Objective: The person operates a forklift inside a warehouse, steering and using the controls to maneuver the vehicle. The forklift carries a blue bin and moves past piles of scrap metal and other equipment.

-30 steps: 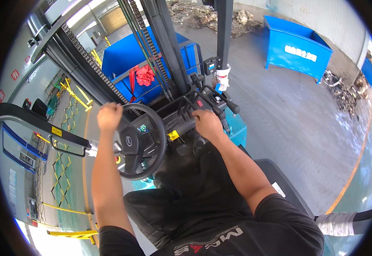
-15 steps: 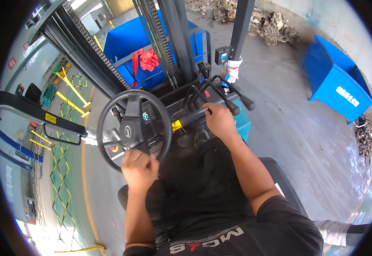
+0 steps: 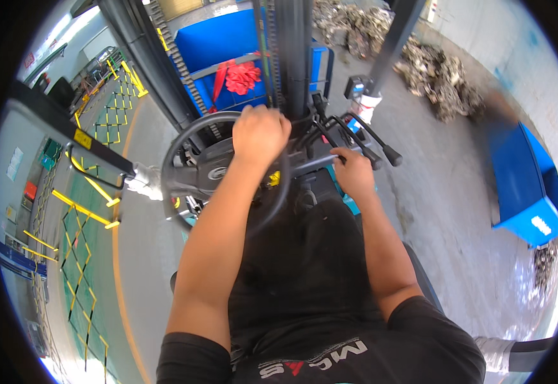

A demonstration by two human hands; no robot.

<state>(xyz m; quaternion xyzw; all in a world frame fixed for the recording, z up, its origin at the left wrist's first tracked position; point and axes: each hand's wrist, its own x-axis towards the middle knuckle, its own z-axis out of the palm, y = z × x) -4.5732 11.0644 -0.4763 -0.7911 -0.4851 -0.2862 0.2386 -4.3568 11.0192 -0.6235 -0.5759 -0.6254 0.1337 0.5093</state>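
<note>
My left hand [image 3: 261, 136] is closed on the upper right of the black steering wheel [image 3: 169, 146] of a forklift, covering that stretch of rim. Its forearm crosses over the right part of the wheel. My right hand [image 3: 355, 176] rests, fingers curled, at the right edge of the dashboard, just below the black control levers [image 3: 373, 137]. What its fingers grip is hidden beneath them. Past the dashboard stands the dark mast [image 3: 291, 57] with its chains. A blue bin [image 3: 218, 38] is in front of it, behind a red ribbon rosette [image 3: 242, 78].
Another blue bin [image 3: 522, 182] stands on the floor at right. Heaps of scrap [image 3: 442, 80] lie along the wall. Yellow-and-black folding barriers [image 3: 77, 262] line the left side beside an orange floor line [image 3: 120, 288]. A wrapped post [image 3: 366, 105] rises at front right.
My left hand has gone from the wheel's lower rim up to its upper right, and the wheel has turned. My right hand stays by the levers. The surroundings have shifted in view.
</note>
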